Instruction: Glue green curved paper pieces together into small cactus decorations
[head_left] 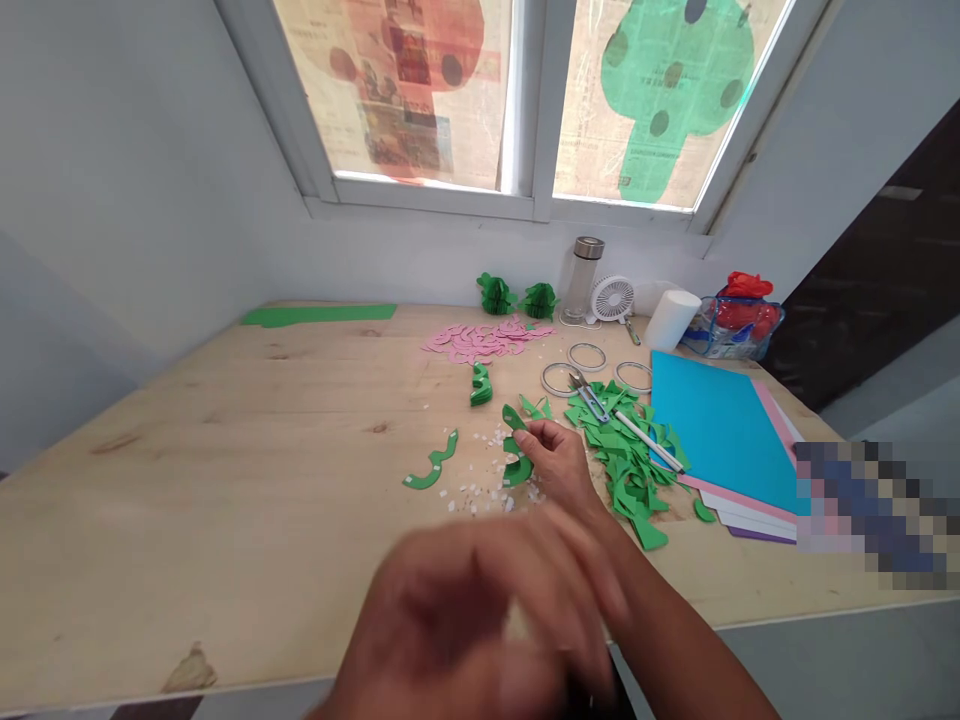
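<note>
My right hand (559, 462) is closed on a wavy green paper cutout (513, 420), pinched between thumb and fingers over the table. Just under it lies another green cutout (516, 470), partly hidden by the fingers. Close to the camera, my left hand (480, 600) is raised with bent fingers, smeared by motion; whether it holds anything cannot be made out. A separate wavy green strip (433, 465) with small white patches lies to the left. Beyond it sits a small stack of green cutouts (481, 385). Tiny white paper bits (474, 492) are scattered around.
Green scraps (630, 470) are heaped on the right, with snips (590, 397) and a white pen (649, 441) on top. Tape rolls (587, 356), pink cutouts (480, 341), coloured sheets (712, 420), a bottle (582, 280) and a fan (613, 298) stand or lie farther back.
</note>
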